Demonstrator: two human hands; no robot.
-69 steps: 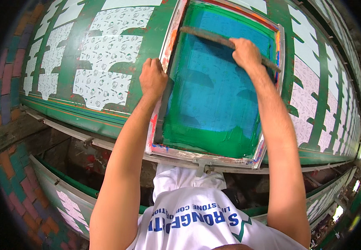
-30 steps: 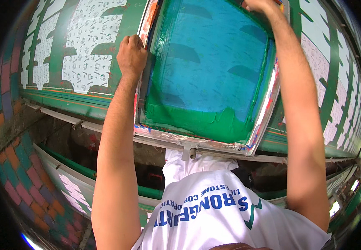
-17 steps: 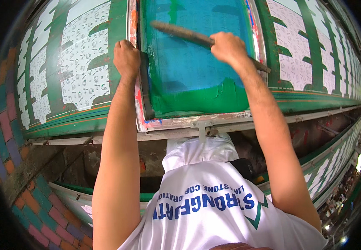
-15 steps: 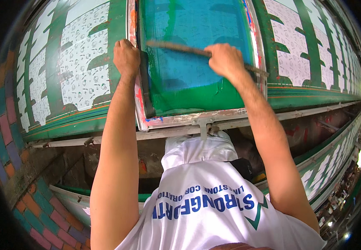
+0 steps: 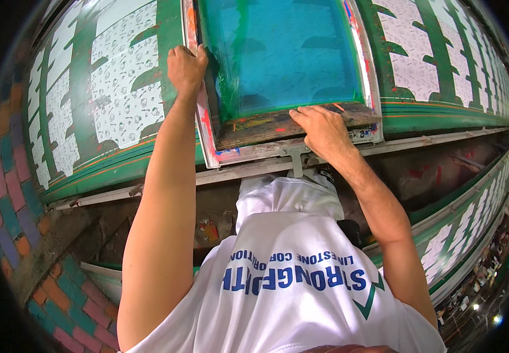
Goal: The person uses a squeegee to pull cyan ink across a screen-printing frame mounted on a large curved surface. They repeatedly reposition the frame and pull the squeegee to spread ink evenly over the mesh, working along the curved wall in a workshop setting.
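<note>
both hands are in contact with the work. the left hand [image 5: 187, 67] is almost closed, with its fingers bent on the left side of the screen frame [image 5: 205, 130]. the right hand [image 5: 325, 132] is partly closed and has hold of the wooden squeegee [image 5: 254, 130], near the middle of it. this squeegee lies across the near end of the frame, inside of it, just beside the blue mesh [image 5: 292, 65]. green ink [image 5: 226, 88] is smeared along the mesh's left side. the frame rests on the green table [image 5: 172, 35], between printed sheets [image 5: 126, 85] at left and right.
</note>
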